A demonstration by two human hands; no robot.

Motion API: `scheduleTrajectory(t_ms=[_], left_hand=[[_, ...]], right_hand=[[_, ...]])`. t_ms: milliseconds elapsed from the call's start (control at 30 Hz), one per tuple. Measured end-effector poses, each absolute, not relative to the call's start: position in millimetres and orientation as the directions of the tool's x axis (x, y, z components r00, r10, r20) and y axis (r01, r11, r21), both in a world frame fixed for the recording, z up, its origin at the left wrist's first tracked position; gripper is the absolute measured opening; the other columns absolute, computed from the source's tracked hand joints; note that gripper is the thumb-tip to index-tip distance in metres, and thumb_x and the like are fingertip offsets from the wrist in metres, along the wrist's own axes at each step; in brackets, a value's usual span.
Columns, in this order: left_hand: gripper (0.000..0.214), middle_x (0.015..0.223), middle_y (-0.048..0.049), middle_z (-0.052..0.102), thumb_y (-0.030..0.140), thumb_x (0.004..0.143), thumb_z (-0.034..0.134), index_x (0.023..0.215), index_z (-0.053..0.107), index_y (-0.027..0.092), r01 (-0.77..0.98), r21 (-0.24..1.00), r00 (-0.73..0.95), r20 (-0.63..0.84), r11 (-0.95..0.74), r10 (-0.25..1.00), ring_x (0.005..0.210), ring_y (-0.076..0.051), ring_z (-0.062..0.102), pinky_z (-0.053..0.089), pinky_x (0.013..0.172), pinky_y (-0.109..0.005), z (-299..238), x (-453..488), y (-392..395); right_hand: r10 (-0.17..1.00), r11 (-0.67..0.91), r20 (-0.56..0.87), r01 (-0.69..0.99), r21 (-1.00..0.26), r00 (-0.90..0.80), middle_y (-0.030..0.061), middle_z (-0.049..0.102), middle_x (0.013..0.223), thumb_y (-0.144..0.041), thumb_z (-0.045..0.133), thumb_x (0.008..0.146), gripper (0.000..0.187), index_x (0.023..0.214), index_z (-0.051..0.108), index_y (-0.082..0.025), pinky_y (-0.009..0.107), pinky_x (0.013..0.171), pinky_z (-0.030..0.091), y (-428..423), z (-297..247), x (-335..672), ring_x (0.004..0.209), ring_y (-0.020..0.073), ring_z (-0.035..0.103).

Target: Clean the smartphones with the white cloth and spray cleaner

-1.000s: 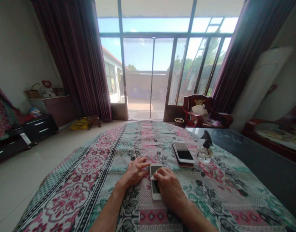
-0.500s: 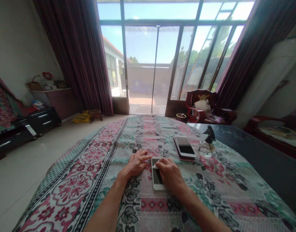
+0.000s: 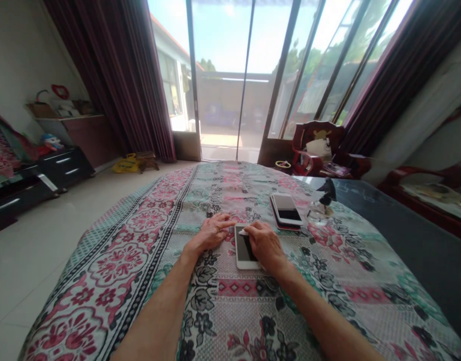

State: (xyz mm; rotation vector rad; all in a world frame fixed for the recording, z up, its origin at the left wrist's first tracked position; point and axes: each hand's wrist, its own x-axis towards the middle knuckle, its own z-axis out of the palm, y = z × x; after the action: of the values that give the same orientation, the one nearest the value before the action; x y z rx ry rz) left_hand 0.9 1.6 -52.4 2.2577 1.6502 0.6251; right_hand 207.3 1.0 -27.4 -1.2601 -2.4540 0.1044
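A white phone [image 3: 242, 264] lies face up on the patterned tablecloth [image 3: 223, 321] in front of me. My right hand [image 3: 266, 246] is over its right side, fingers closed on a small white wad, perhaps tissue [image 3: 243, 232], pressed to the screen. My fingers hide part of the wad and of the phone's right side. To the left, my left hand [image 3: 212, 232] rests on the cloth with its fingers stretched out, a fingertip at the phone's upper left corner. A ring shows on one finger.
Right of the phone lies another white phone [image 3: 286, 208] on top of a dark, flat item. Beside it stands a clear spray bottle with a black head [image 3: 327, 193]. A dark table [image 3: 381, 220] adjoins on the right. A carved red chair [image 3: 316, 145] stands behind.
The view has tilted down, so the table and hands sit higher in the picture. My right hand stays on the phone with the white wad; my left hand keeps its place beside it.
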Motion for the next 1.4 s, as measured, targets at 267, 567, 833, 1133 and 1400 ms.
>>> scheduleTrajectory(t_ms=[267, 567, 833, 1133, 1400], left_hand=[[0.040, 0.141, 0.0003, 0.048, 0.020, 0.086, 0.053, 0.122, 0.060, 0.035, 0.839, 0.443, 0.264, 0.175, -0.315, 0.949, 0.133, -0.020, 0.037, 0.027, 0.112, -0.040, -54, 0, 2], [0.039, 0.140, -0.0009, 0.048, 0.021, 0.085, 0.054, 0.122, 0.061, 0.033, 0.830, 0.458, 0.268, 0.172, -0.318, 0.948, 0.132, -0.022, 0.037, 0.026, 0.113, -0.042, -54, 0, 2], [0.040, 0.138, -0.0002, 0.050, 0.018, 0.082, 0.055, 0.119, 0.063, 0.030, 0.818, 0.467, 0.280, 0.185, -0.335, 0.942, 0.130, -0.021, 0.040, 0.029, 0.112, -0.039, -54, -1, 4], [0.041, 0.137, -0.0002, 0.052, 0.017, 0.081, 0.055, 0.119, 0.064, 0.030, 0.813, 0.477, 0.264, 0.212, -0.336, 0.941, 0.129, -0.021, 0.042, 0.031, 0.110, -0.037, -55, 0, 4], [0.044, 0.137, 0.0001, 0.053, 0.015, 0.080, 0.056, 0.121, 0.062, 0.030, 0.817, 0.462, 0.263, 0.231, -0.343, 0.937, 0.131, -0.020, 0.042, 0.029, 0.113, -0.036, -54, 0, 2]], right_hand=[[0.759, 0.646, 0.263, 0.740, -0.189, -0.596, 0.0055, 0.063, 0.099, -0.014, 0.043, 0.092, 0.028, 0.099, 0.069, -0.021, 0.026, 0.084, 0.037, 11, -23, 192, 0.093, 0.0178, 0.052], [0.794, 0.589, 0.290, 0.794, -0.150, -0.534, 0.0067, 0.062, 0.100, -0.017, 0.042, 0.093, 0.030, 0.104, 0.068, -0.022, 0.028, 0.083, 0.037, 15, -26, 188, 0.093, 0.0201, 0.052], [0.843, 0.516, 0.273, 0.839, -0.174, -0.462, 0.0080, 0.063, 0.101, -0.016, 0.042, 0.092, 0.030, 0.104, 0.069, -0.021, 0.028, 0.084, 0.037, 19, -24, 196, 0.094, 0.0197, 0.053], [0.798, 0.589, 0.294, 0.784, -0.195, -0.526, 0.0064, 0.062, 0.099, -0.016, 0.045, 0.091, 0.026, 0.099, 0.069, -0.021, 0.026, 0.082, 0.038, 10, -25, 202, 0.094, 0.0186, 0.052], [0.827, 0.556, 0.362, 0.715, -0.424, -0.429, 0.0067, 0.067, 0.104, -0.011, 0.043, 0.087, 0.029, 0.105, 0.066, -0.016, 0.025, 0.090, 0.038, 39, -42, 212, 0.097, 0.0161, 0.058]])
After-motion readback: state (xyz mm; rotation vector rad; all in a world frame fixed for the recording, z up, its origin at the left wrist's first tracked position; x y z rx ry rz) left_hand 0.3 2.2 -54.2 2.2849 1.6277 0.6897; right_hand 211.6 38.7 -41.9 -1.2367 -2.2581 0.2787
